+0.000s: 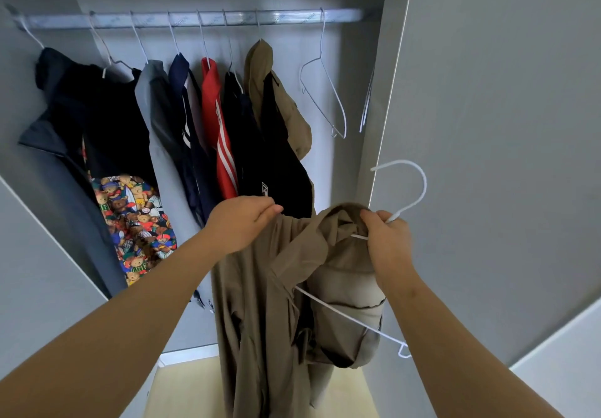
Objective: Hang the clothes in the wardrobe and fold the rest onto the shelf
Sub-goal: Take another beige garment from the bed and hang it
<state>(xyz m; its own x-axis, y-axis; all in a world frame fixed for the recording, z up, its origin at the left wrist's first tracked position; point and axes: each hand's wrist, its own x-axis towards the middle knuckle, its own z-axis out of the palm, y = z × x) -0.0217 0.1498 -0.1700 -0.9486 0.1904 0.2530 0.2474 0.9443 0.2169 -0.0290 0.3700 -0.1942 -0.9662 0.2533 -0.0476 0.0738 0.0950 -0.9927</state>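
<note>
A long tan garment (260, 304) hangs down in front of the open wardrobe. My left hand (242, 222) pinches its shoulder edge near the top. My right hand (388, 239) grips the neck of a white wire hanger (416, 186) together with the garment's collar. The hanger's hook points up and left, in front of the wardrobe's right side panel. One hanger arm sticks out bare below the bunched right side of the garment. The silver rail (195, 19) runs across the top of the wardrobe.
Several clothes hang on the rail: dark jackets, a teddy-bear print piece (136, 222), a grey shirt, navy and red tops, a tan coat (276, 99). An empty wire hanger (323, 92) hangs right of them. The open grey door (504, 125) stands at right.
</note>
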